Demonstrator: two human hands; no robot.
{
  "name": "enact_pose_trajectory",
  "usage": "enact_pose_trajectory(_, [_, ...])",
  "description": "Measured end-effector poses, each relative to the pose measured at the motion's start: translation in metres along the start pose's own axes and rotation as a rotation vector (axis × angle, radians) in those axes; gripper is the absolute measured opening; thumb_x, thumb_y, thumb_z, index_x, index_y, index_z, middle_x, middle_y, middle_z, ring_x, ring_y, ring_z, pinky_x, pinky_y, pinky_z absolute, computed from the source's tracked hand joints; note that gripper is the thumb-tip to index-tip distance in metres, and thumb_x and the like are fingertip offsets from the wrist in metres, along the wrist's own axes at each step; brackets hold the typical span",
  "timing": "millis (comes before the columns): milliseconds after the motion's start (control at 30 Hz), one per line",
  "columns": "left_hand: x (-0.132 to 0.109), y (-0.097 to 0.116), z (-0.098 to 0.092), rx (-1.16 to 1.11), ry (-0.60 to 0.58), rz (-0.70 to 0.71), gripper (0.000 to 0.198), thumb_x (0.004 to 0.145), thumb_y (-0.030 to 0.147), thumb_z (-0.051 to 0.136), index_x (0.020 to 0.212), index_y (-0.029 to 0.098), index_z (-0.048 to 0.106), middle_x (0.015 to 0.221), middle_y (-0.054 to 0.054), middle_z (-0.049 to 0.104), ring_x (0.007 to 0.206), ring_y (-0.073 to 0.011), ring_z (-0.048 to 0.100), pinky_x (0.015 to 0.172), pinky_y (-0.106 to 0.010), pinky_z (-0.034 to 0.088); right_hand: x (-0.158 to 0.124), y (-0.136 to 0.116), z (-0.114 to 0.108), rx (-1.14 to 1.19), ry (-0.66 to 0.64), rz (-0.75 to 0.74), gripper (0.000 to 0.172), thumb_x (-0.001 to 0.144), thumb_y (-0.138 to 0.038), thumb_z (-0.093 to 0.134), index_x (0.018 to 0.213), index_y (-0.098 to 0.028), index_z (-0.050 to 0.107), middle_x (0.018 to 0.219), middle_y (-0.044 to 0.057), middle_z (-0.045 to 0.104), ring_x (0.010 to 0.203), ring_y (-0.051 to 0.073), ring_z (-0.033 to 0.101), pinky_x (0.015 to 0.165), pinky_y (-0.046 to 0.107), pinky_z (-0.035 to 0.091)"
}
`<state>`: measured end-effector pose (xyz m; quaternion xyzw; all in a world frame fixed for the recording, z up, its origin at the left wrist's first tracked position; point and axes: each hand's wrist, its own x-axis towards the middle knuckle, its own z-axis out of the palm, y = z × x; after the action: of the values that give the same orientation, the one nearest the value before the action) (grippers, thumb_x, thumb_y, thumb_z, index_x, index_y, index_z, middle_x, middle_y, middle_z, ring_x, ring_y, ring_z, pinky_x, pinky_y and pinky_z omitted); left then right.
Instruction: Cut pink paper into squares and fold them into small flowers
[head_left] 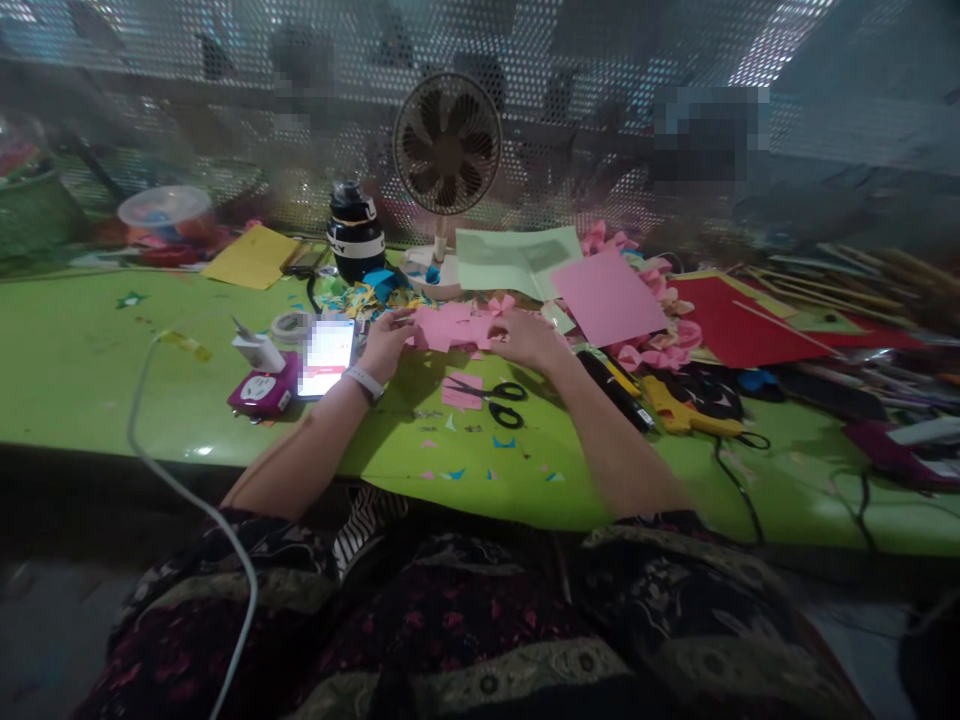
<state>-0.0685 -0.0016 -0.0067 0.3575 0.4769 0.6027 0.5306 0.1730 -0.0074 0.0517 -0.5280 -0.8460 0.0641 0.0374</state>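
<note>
I've got L hand w/ fingertips at the left end of the pink paper piece, R hand at its right end; can't tell from my end if either is a proper pinch or just pressing. Piece sits btwn the hands, notched edges, at/over the green tabletop. Just below, body side: blk scissors, blades slightly apart, across a small pink square. Tiny blue, white + pink scraps nearer the table edge. White wristband on L wrist; beside it a lit phone, screen partly blurred, then a purple box w/ white charger. By R forearm: long blk tool, yellow tool. Behind the piece: blk bottle, fan, pale green sheet, larger pink sheet near curled pink strips. Far R: red sheet, thin sticks. Back L: yellow sheet.
</note>
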Motion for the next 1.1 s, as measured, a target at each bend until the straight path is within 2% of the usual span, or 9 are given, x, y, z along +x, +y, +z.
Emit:
enact_pose_trajectory(100, [0.001,0.001,-0.001,-0.016,0.016,0.027,0.043,0.061,0.009,0.074,0.102,0.016,0.066,0.086,0.000,0.065,0.070,-0.0118,0.063,0.060,-0.023,0.052,-0.002,-0.016,-0.003,0.193,-0.155,-0.040,0.038,0.088,-0.042,0.071,0.118,-0.019,0.074,0.119,0.013,0.074,0.102,0.026,0.069,0.086,0.037,0.055])
enact_pose_trajectory(233, [0.000,0.001,0.000,-0.032,0.036,0.031,0.040,0.063,0.008,0.073,0.102,0.017,0.065,0.086,0.000,0.065,0.069,-0.0104,0.063,0.058,-0.022,0.052,-0.009,-0.025,-0.003,0.137,-0.257,-0.076,0.059,0.074,-0.052,0.083,0.124,-0.022,0.070,0.119,0.012,0.073,0.102,0.029,0.068,0.079,0.036,0.051])
enact_pose_trajectory(333, [-0.001,0.000,0.002,-0.040,0.058,0.019,0.037,0.065,0.007,0.071,0.100,0.017,0.065,0.084,0.000,0.066,0.067,-0.0097,0.063,0.056,-0.020,0.052,-0.022,-0.022,-0.003,0.078,-0.314,-0.053,0.052,0.073,-0.048,0.085,0.114,-0.021,0.069,0.113,0.011,0.074,0.094,0.027,0.068,0.069,0.033,0.047])
enact_pose_trajectory(400, [-0.001,-0.001,0.003,-0.032,0.054,0.016,0.035,0.065,0.007,0.071,0.099,0.016,0.066,0.081,0.001,0.066,0.065,-0.0095,0.062,0.055,-0.019,0.051,-0.033,-0.021,-0.003,0.060,-0.341,-0.064,0.038,0.076,-0.039,0.082,0.107,-0.021,0.068,0.106,0.009,0.074,0.090,0.025,0.067,0.066,0.031,0.043])
enact_pose_trajectory(533, [-0.003,-0.002,0.003,0.007,0.015,0.026,0.030,0.065,0.011,0.075,0.094,0.016,0.068,0.078,0.000,0.067,0.065,-0.0105,0.062,0.053,-0.019,0.049,-0.049,-0.027,-0.001,0.065,-0.296,-0.083,0.014,0.080,-0.022,0.070,0.094,-0.021,0.067,0.096,0.005,0.074,0.084,0.020,0.065,0.065,0.029,0.039])
enact_pose_trajectory(733, [-0.003,-0.001,0.003,0.025,0.022,-0.010,0.023,0.066,0.013,0.079,0.086,0.016,0.069,0.080,-0.001,0.068,0.067,-0.0117,0.063,0.057,-0.022,0.051,-0.062,-0.025,-0.005,-0.007,-0.311,-0.030,0.008,0.076,-0.020,0.068,0.084,-0.021,0.069,0.085,0.003,0.073,0.077,0.020,0.064,0.059,0.029,0.034])
enact_pose_trajectory(900, [0.003,0.006,0.000,-0.096,0.069,0.078,0.024,0.068,0.016,0.081,0.087,0.019,0.067,0.081,0.000,0.068,0.070,-0.0098,0.064,0.066,-0.022,0.057,-0.076,-0.009,-0.018,-0.118,-0.313,0.080,0.012,0.077,-0.023,0.070,0.089,-0.023,0.072,0.091,0.005,0.077,0.080,0.022,0.066,0.059,0.030,0.034])
enact_pose_trajectory(1000, [0.006,0.009,-0.002,-0.154,0.118,0.129,0.022,0.071,0.018,0.080,0.089,0.021,0.066,0.083,0.000,0.069,0.073,-0.0102,0.065,0.068,-0.022,0.057,-0.069,-0.006,-0.024,-0.010,-0.245,0.026,0.019,0.083,-0.035,0.071,0.097,-0.022,0.072,0.097,0.006,0.077,0.082,0.022,0.067,0.064,0.030,0.040])
enact_pose_trajectory(1100, [0.007,0.010,-0.004,-0.149,0.133,0.132,0.022,0.073,0.019,0.079,0.090,0.022,0.066,0.084,0.001,0.069,0.075,-0.0107,0.066,0.069,-0.022,0.056,-0.044,-0.010,-0.023,0.125,-0.162,-0.042,0.017,0.092,-0.031,0.064,0.101,-0.019,0.072,0.104,0.009,0.078,0.087,0.021,0.068,0.072,0.031,0.046])
